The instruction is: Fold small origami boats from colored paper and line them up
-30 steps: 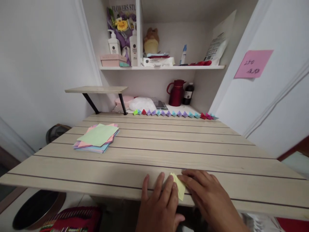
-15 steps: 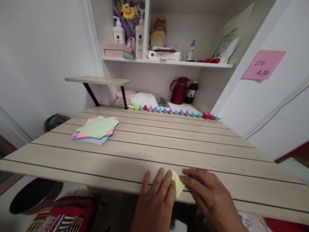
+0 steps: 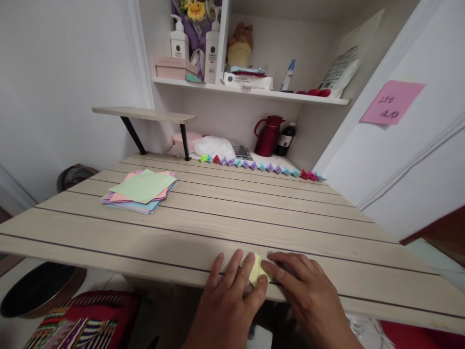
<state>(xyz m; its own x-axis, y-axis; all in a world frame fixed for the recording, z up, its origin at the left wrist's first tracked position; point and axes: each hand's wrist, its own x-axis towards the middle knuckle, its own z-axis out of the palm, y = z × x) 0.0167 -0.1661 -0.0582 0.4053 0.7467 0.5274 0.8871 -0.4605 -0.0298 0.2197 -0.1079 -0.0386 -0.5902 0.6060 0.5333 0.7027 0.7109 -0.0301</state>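
A small folded piece of yellow paper (image 3: 256, 269) lies at the table's front edge, between my two hands. My left hand (image 3: 232, 295) presses it from the left, with the index finger and thumb on it and the other fingers spread on the wood. From the right, my right hand (image 3: 305, 286) has its bent index finger on the paper's edge, the fingers curled close together. Parts of the paper are hidden under the fingers. At the back of the table runs a row of small folded paper pieces (image 3: 261, 166) in green, red, purple, blue and pink.
A stack of coloured paper squares (image 3: 142, 186) sits on the left of the wooden table (image 3: 218, 218). Behind it stands a small raised shelf (image 3: 143, 114) on black legs. A red jug (image 3: 269, 136) and a dark bottle (image 3: 286, 139) stand at the back.
The left thumb has moved onto the paper's lower part, and the paper shows a new crease down its middle. Both hands appear slightly further left as the view has shifted.
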